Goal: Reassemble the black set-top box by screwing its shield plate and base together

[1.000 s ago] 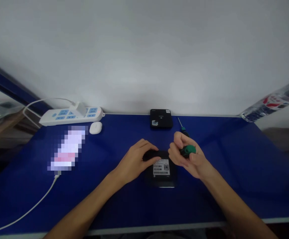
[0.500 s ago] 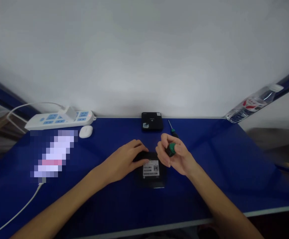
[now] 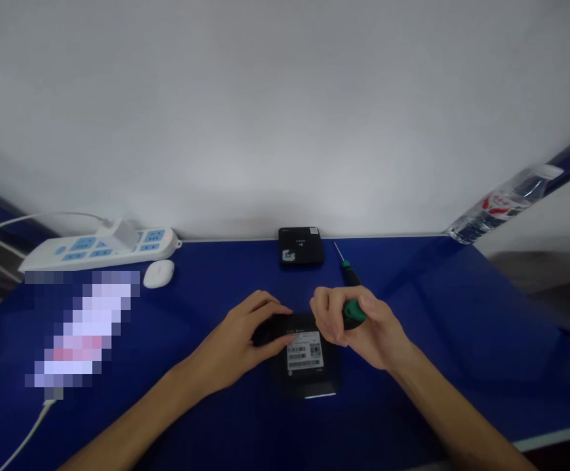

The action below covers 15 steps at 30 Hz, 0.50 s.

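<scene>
A flat black box (image 3: pixel 331 374) with a white label (image 3: pixel 305 352) lies on the blue table in front of me. My left hand (image 3: pixel 250 337) grips its left side, thumb on the label's edge and fingers along the far rim. Curled around a green-and-black screwdriver handle (image 3: pixel 354 311) is my right hand (image 3: pixel 358 324), above the box's far right corner. The held screwdriver's shaft and tip are hidden by the fingers. Just beyond that hand lies another screwdriver (image 3: pixel 350 272), green and black with a thin metal shaft, its near end covered.
A second black box (image 3: pixel 301 248) sits against the wall. To the left are a white power strip (image 3: pixel 103 248), a white earbud case (image 3: pixel 158 273) and a blurred-out phone (image 3: pixel 86 330) on a white cable (image 3: pixel 27 432). A plastic water bottle (image 3: pixel 503 204) leans at the back right.
The view has shifted slightly. My right hand, still around the screwdriver handle, has turned and moved a little to the right and nearer. My left hand keeps its hold on the box.
</scene>
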### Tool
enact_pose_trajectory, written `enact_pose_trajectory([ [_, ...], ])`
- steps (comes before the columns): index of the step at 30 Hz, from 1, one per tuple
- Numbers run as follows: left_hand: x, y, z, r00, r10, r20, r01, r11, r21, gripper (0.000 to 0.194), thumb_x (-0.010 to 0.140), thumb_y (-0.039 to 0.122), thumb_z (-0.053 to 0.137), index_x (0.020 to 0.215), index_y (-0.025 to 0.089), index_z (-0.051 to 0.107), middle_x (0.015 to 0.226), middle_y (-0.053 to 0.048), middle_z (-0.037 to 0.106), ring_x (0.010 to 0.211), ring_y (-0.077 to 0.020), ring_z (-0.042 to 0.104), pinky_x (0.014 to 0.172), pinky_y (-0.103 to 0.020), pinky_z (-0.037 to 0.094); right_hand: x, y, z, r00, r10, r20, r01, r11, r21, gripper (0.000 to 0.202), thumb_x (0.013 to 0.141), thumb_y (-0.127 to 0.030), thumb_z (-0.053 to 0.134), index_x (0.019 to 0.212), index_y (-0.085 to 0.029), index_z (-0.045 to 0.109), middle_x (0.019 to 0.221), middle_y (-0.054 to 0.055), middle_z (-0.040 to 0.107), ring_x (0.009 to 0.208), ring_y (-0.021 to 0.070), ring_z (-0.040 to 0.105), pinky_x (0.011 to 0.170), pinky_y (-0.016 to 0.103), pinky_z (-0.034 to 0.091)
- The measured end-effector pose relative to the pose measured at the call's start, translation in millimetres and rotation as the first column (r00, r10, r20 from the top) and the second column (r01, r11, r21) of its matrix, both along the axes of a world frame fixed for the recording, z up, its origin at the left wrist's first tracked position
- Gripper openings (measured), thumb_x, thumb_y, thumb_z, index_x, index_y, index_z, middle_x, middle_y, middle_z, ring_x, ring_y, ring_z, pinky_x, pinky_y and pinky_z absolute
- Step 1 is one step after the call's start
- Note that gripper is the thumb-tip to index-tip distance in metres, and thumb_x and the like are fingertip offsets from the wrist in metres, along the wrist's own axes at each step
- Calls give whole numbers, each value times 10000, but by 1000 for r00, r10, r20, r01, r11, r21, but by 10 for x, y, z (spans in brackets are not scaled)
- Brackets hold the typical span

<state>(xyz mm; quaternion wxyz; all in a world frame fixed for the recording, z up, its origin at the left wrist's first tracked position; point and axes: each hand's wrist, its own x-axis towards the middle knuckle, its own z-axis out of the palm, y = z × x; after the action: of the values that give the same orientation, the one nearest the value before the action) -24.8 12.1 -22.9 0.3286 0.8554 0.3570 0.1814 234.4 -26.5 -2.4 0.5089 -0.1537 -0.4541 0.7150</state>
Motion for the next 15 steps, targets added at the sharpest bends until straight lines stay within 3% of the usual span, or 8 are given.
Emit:
enact_pose_trajectory([
  [6,24,5,-2,998,42,40,-41,999,-19,283,1032,448,753,1291,333,752,1222,-38,705,1066,-241,709,939,-406,596,0,-7,-8,999,-34,-13,34,998,-56,369,917,-447,896,907,-200,622,864,8,567,660,142,470,594,291,366],
  [10,33,-2,6,997,63,39,-62,998,-23,282,1021,439,768,1283,337,752,1180,-28,704,1034,-232,695,926,-396,581,-3,-15,-18,999,-44,-24,42,994,-104,473,886,-260,925,923,-254,453,788,-59,534,568,102,321,541,259,290],
  [12,37,-25,6,996,84,39,-82,996,-38,373,1008,432,784,1365,355,710,1146,-24,698,1000,-226,680,860,-368,580,-5,-17,-21,998,-48,-36,44,994,-97,465,886,-304,929,940,-255,470,747,-71,510,564,105,280,534,260,256],
  [15,49,-63,8,993,113,28,-111,991,-75,524,984,431,808,1472,370,626,1099,-19,685,943,-219,654,771,-333,559,7,-19,5,999,-35,-10,35,999,-41,358,972,-507,810,1052,-214,619,686,-44,540,562,129,344,560,289,263],
])
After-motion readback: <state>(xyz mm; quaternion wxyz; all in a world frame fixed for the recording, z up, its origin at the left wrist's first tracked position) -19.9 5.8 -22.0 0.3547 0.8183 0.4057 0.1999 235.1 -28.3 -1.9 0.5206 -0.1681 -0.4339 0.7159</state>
